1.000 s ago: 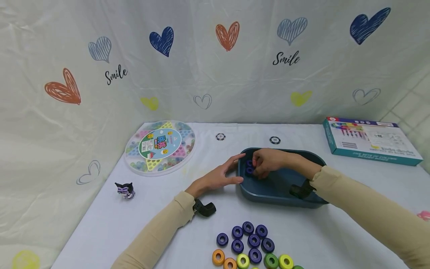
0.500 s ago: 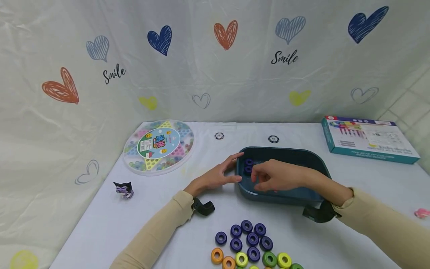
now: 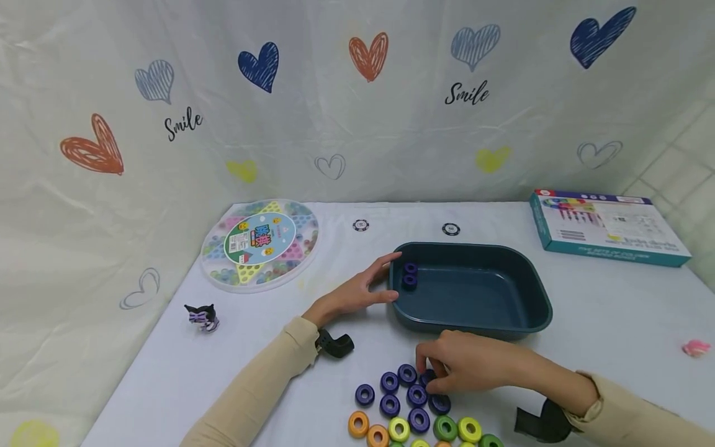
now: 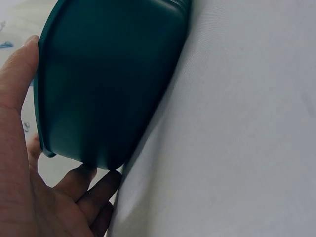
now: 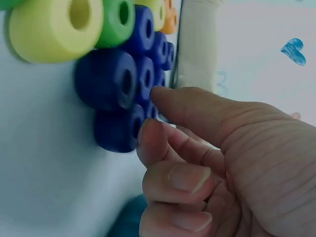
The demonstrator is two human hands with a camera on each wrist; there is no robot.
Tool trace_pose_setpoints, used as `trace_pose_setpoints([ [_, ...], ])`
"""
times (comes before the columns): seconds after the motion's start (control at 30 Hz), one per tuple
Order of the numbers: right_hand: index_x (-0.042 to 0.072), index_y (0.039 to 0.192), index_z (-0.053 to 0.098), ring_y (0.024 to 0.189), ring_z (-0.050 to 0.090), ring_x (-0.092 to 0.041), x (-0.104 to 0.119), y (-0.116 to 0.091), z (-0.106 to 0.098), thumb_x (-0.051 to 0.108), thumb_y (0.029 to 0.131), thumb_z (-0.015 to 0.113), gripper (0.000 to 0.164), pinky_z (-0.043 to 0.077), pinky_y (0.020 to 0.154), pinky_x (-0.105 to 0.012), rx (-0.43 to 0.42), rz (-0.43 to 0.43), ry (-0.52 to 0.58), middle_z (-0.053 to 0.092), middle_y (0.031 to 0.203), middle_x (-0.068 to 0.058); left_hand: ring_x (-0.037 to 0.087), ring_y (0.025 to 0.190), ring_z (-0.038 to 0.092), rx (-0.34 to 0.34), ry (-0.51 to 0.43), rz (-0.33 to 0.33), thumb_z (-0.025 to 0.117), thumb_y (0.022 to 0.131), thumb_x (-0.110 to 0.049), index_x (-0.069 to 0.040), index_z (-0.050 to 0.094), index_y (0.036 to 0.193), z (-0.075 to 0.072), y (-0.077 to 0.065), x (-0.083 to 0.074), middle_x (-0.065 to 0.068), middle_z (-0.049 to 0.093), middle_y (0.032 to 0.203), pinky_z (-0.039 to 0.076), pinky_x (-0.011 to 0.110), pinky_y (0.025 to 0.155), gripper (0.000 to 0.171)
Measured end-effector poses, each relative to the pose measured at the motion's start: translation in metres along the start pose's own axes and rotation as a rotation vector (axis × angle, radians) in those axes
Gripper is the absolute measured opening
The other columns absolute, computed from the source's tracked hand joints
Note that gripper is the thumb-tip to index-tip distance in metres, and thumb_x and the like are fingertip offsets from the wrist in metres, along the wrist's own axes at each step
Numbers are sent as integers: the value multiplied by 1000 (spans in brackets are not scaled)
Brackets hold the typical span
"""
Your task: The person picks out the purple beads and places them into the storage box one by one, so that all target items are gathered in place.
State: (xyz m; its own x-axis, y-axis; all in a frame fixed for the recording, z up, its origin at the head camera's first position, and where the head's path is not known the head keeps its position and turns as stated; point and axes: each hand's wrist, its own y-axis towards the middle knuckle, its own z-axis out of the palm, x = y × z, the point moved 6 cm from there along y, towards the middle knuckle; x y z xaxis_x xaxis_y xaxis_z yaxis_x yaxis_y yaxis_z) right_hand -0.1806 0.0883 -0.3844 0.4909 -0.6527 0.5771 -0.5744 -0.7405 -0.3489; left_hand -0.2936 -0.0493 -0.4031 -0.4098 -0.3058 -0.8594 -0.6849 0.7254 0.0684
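Note:
My left hand [image 3: 357,292] rests against the left end of a dark blue-green tray [image 3: 475,329], thumb and forefinger spread along the rim. In the left wrist view its other fingertips touch the tray's end wall [image 4: 108,89]. Two purple beads [image 3: 409,280] lie inside the tray at its left end. My right hand [image 3: 475,363] is over the group of purple ring beads [image 3: 390,405] in front of the tray. The right wrist view has its thumb and forefinger apart, fingertips right at one purple bead [image 5: 116,129] at the group's edge.
Orange beads [image 3: 359,424], yellow beads [image 3: 470,429] and green beads [image 3: 445,428] lie at the front. A round board-game set [image 3: 259,245] and a small black-and-purple figurine [image 3: 203,318] are left. A flat teal box [image 3: 609,226] is back right, a pink item [image 3: 696,347] far right.
My right hand has left the tray's inside, moving back and down to the purple beads in front. Two purple beads stay in the tray. My left hand has stayed at the tray's end.

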Motion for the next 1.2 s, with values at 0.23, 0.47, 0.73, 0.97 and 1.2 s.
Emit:
trace_pose_setpoints([
  [0.23, 25, 92, 60, 51, 47, 0, -8, 3, 6, 30, 80, 67, 15, 39, 50, -19, -45, -6, -11, 51, 60, 15, 14, 130, 28, -17, -5, 4, 55, 81, -57, -25, 17, 144, 1, 0, 4, 5, 26, 145, 24, 48, 101, 80],
  [0.47, 25, 94, 60, 51, 46, -1, -21, -4, 2, 33, 80, 66, 17, 37, 50, -19, -79, -9, 48, 51, 59, 13, 15, 130, 28, -8, -8, 17, 56, 82, -54, -25, 16, 144, 2, 1, 3, 7, 25, 146, 24, 48, 101, 80],
  [0.73, 24, 102, 62, 56, 47, 1, -38, -20, 7, 34, 84, 63, 21, 39, 51, -18, -66, -86, 155, 55, 65, 15, 13, 129, 28, -7, -1, -3, 56, 82, -54, -27, 15, 145, 2, 2, 4, 8, 27, 145, 23, 48, 102, 80],
  [0.97, 20, 107, 60, 50, 46, 0, -51, -34, 12, 26, 86, 61, 22, 39, 46, -19, 16, -127, 342, 56, 69, 10, 16, 130, 28, -5, -14, 13, 56, 81, -55, -24, 15, 145, 1, 1, 2, 9, 25, 145, 24, 48, 102, 81],
  [1.2, 12, 113, 58, 51, 47, -2, -63, -47, 18, 16, 88, 59, 25, 42, 46, -19, 105, -132, 523, 57, 72, 6, 14, 130, 27, 0, -13, 8, 57, 82, -53, -25, 15, 145, 2, 2, 4, 7, 24, 146, 23, 47, 102, 81],
])
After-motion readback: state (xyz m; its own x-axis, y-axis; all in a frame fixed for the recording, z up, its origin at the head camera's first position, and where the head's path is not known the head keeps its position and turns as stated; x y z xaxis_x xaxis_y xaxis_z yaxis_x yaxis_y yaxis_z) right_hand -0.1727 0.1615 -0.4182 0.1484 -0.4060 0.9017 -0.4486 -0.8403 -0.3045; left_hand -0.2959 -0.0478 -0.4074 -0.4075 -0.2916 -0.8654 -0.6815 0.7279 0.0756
